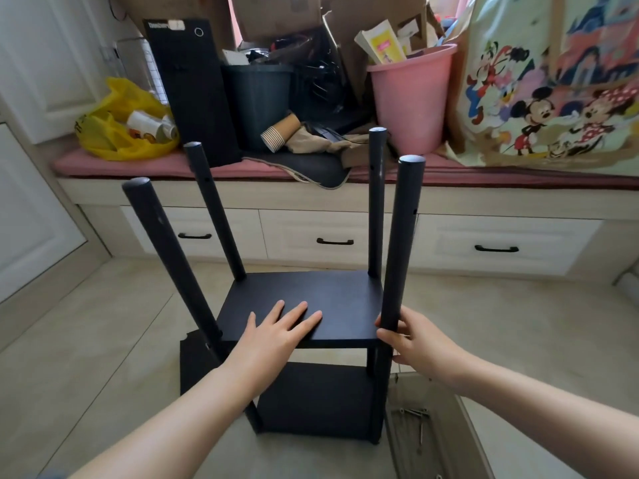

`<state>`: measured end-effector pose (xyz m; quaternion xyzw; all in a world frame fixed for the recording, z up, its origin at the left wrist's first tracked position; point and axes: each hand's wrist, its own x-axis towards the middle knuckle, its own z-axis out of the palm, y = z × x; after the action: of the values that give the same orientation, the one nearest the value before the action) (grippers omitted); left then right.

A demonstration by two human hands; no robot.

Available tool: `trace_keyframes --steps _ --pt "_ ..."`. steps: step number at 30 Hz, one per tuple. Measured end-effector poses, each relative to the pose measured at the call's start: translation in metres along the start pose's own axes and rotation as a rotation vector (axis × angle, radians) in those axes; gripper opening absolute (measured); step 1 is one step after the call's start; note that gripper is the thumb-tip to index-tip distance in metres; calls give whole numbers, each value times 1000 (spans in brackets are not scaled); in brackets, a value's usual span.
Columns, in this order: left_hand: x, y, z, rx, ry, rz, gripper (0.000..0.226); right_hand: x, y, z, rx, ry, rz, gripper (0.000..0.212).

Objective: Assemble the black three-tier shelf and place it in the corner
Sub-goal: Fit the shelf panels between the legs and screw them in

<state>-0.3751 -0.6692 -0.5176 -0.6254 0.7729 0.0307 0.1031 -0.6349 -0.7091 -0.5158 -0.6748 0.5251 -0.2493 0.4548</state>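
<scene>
Two flat black boards are fitted on my black shelf [377, 382] on the tiled floor [103, 340]: upper board [332, 292], lower board [311, 402]. Four round black poles [214, 209] rise above. One tall black panel [193, 95] leans behind. My left hand [280, 335] lies flat, fingers straight, on the upper board; my right hand [415, 344] grips the near right pole [403, 243].

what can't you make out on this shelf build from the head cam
- Head view: where the near right pole meets the middle board, covered by the right hand.
- Head view: part of the near left pole below that board, behind the left arm.
- Head view: how many screws, too small and blurred.
</scene>
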Motion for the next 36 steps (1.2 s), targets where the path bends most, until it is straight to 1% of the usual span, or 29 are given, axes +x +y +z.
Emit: trace_keyframes --steps 8,14,20,24,27,30,32,35,36 --pt "13 38 10 57 50 48 101 -19 19 -25 11 88 65 7" --pt "23 59 17 79 84 81 109 -27 29 -40 38 138 119 9" --pt "26 62 20 90 122 101 107 -26 35 -49 29 128 123 11" --pt "22 56 22 106 164 124 101 -29 32 -46 47 164 139 13" --pt "13 50 22 75 240 149 88 -35 30 -41 -3 208 145 11" --pt "-3 44 13 23 459 246 75 -43 35 -33 -120 268 228 20" --pt "-14 39 14 11 549 296 65 -51 39 -26 -236 189 316 9" --pt "-31 30 15 -35 598 322 53 -58 43 -9 -335 31 392 27" --pt "-36 27 16 -52 618 331 49 -58 44 -3 -366 9 386 28"
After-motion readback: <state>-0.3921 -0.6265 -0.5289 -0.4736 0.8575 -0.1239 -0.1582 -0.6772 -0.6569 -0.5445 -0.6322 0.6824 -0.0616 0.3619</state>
